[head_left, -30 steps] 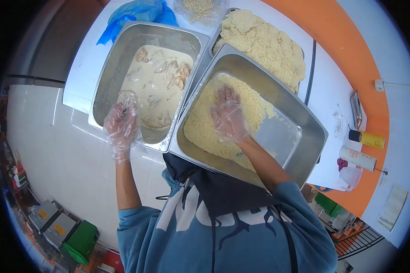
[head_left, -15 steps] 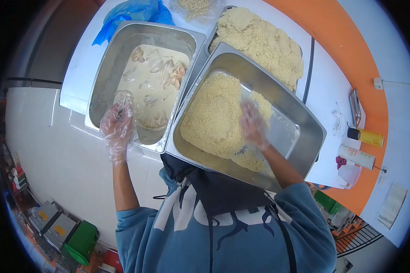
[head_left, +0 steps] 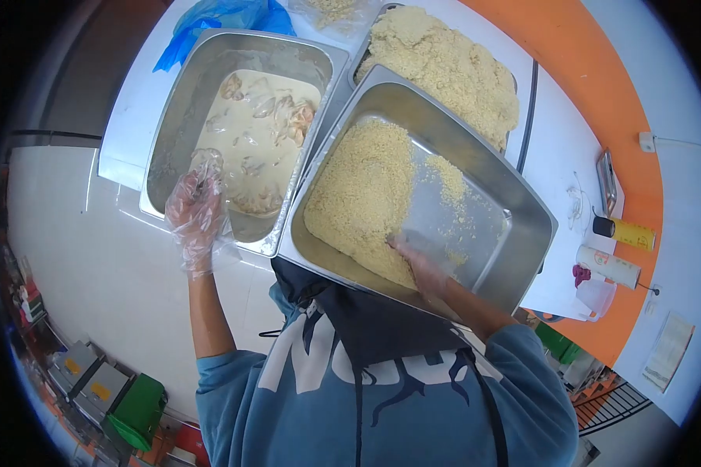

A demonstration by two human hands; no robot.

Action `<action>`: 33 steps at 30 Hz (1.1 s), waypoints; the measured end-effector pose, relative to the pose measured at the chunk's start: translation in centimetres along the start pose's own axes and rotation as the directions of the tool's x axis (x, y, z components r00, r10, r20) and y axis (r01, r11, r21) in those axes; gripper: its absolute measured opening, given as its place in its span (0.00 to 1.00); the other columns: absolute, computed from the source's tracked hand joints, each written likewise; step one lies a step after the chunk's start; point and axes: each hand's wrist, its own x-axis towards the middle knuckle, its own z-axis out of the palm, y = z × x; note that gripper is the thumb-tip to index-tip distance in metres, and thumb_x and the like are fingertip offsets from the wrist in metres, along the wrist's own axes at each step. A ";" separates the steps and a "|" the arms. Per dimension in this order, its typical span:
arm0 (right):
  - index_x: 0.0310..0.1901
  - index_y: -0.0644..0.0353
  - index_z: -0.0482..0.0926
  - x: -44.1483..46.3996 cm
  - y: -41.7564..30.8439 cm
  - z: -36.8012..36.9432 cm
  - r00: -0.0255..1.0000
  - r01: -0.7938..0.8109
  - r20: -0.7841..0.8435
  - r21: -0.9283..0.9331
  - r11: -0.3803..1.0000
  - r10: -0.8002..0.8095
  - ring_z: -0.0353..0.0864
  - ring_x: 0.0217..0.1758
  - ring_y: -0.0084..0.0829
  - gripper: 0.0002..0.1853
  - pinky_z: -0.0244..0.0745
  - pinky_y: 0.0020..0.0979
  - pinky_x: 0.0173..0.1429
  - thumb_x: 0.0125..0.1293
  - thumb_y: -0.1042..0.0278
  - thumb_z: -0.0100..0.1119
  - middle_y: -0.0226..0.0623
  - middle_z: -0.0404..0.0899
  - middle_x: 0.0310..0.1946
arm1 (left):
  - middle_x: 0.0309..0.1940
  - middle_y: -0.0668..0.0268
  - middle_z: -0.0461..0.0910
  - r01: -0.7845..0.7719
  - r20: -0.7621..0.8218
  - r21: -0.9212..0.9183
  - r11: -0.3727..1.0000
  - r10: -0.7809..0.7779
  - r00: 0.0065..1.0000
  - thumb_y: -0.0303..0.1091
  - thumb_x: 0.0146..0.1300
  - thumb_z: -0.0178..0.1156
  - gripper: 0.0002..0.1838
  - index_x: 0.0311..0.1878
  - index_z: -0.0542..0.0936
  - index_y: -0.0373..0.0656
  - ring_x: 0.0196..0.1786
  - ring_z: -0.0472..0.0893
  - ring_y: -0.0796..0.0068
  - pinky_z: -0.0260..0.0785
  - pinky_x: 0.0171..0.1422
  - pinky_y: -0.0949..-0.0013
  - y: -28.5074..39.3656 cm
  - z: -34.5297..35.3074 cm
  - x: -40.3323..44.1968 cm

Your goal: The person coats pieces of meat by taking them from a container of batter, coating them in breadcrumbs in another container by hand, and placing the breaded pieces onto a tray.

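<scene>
My left hand (head_left: 196,204), in a clear plastic glove, is at the near left rim of a deep metal pan (head_left: 171,101). Its fingers curl together; whether they hold anything is hidden. Inside that pan, coated meat pieces (head_left: 300,118) lie in a pale creamy liquid (head_left: 245,148). My right hand (head_left: 420,265), also gloved and slightly blurred, touches the near edge of the yellow crumbs (head_left: 362,187) in a second metal pan (head_left: 514,268). The crumbs are heaped in the left half of this pan, with a thin strip farther right.
Behind the pans stands a tray heaped with crumbs (head_left: 444,70). A blue plastic bag (head_left: 226,19) and a clear bag (head_left: 331,12) lie at the back. Toward the right are a yellow can (head_left: 633,235), a white roll (head_left: 611,266) and a plastic jug (head_left: 596,297).
My right hand has swept from the crumb heap out to the right, then toward the near side. The crumbs are gathered more to the left, baring the pan floor. My left hand has barely moved.
</scene>
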 end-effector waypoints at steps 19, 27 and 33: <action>0.31 0.67 0.79 6.0 -6.0 3.9 0.813 0.520 0.080 -0.545 0.658 -0.577 0.80 0.35 0.48 0.08 0.72 0.43 0.40 0.60 0.71 0.53 0.54 0.79 0.31 | 0.32 0.60 0.81 0.025 0.023 -0.111 0.993 -0.022 0.999 0.25 0.55 0.67 0.08 0.38 0.80 0.39 0.31 0.80 0.65 0.72 0.37 0.67 0.0 0.0 0.2; 0.34 0.66 0.82 8.2 -9.4 2.8 0.843 0.443 0.090 -0.676 0.589 -0.531 0.82 0.36 0.48 0.10 0.76 0.40 0.44 0.56 0.79 0.49 0.52 0.81 0.31 | 0.30 0.61 0.81 -0.127 -0.042 -0.034 0.991 0.126 0.991 0.25 0.56 0.66 0.07 0.38 0.80 0.39 0.30 0.80 0.67 0.72 0.37 0.68 0.6 0.0 0.2; 0.33 0.68 0.81 8.8 -15.1 1.6 0.843 0.452 0.127 -0.691 0.563 -0.522 0.81 0.39 0.49 0.08 0.76 0.42 0.47 0.61 0.74 0.52 0.54 0.80 0.33 | 0.41 0.57 0.83 0.225 0.113 -0.017 0.974 -0.222 0.968 0.26 0.60 0.64 0.09 0.43 0.82 0.35 0.42 0.83 0.64 0.76 0.48 0.69 0.7 -0.3 0.1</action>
